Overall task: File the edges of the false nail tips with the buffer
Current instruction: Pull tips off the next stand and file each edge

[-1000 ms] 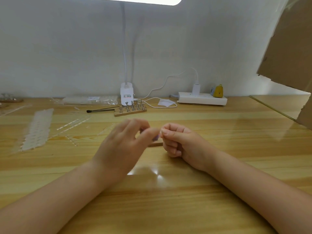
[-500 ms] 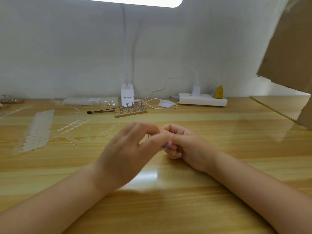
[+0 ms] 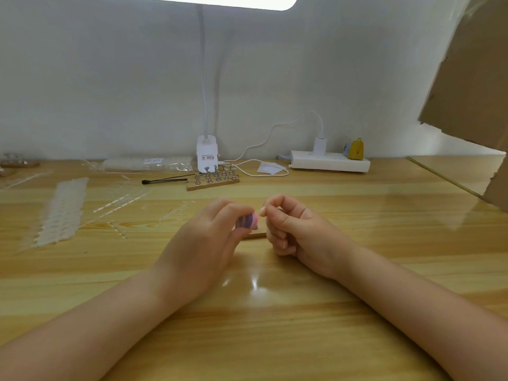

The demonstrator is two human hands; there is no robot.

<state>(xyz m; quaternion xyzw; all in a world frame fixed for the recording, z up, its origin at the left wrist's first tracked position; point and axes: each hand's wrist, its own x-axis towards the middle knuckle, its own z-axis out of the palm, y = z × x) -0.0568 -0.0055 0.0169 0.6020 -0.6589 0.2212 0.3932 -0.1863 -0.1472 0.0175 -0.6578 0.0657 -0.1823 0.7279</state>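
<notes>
The filing step appeared under way over the glossy wooden table (image 3: 275, 325); the left hand (image 3: 203, 243) pinched the striped pink-purple buffer (image 3: 246, 221); the right hand (image 3: 297, 229), just right of it, pinched a small pale nail tip (image 3: 263, 211); next, its edge should meet the abrasive face.

there's just the one view, worn on the person's head, looking forward and down across the wooden table (image 3: 357, 270) toward the white wall (image 3: 110, 78) behind it. it sits close over the forearms, which reach in from the bottom corners, left hand (image 3: 203, 243) and right hand (image 3: 299, 235) near the middle. the wide lens bends the table's far edge.
</notes>
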